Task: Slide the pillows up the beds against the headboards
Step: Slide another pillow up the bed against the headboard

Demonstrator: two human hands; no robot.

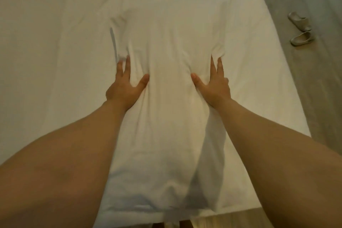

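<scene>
A white pillow (169, 83) lies lengthwise on the white bed (259, 83), running from the near edge toward the far end. My left hand (125, 85) presses into its left side, fingers dug into the fabric and thumb on top. My right hand (213, 83) does the same on the right side, pinching the pillow between both hands. Both arms are stretched out over the pillow. No headboard is in view.
A second white bed surface (29, 61) adjoins on the left. To the right is grey wooden floor (318, 79) with a pair of pale slippers (300, 30). The bed's near edge (236, 213) is just below me.
</scene>
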